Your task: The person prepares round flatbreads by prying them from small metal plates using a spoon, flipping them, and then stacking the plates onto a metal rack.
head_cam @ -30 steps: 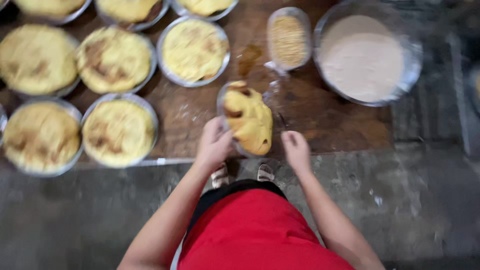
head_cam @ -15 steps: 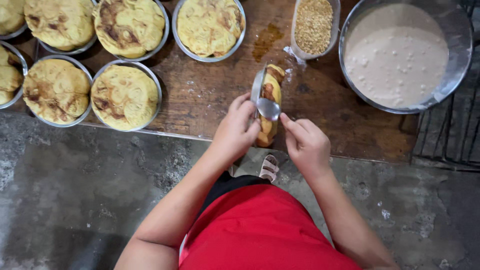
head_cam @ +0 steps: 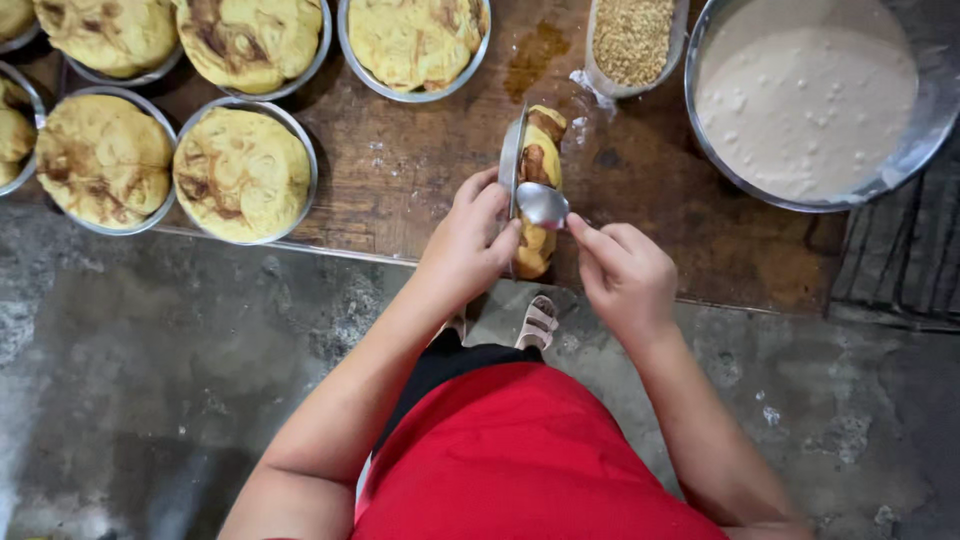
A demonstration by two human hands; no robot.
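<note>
Cake tilted in left fingers, spoon seemingly against it, right-held

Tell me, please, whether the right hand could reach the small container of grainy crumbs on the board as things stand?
Probably yes: the container of crumbs lies just beyond the right hand across bare board, but that hand holds a spoon.

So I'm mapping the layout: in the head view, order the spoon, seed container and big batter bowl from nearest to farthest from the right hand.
1. Spoon, at the right hand's fingertips.
2. Seed container, straight up the board.
3. Batter bowl, far right; close to the container, nearly a tie.
</note>
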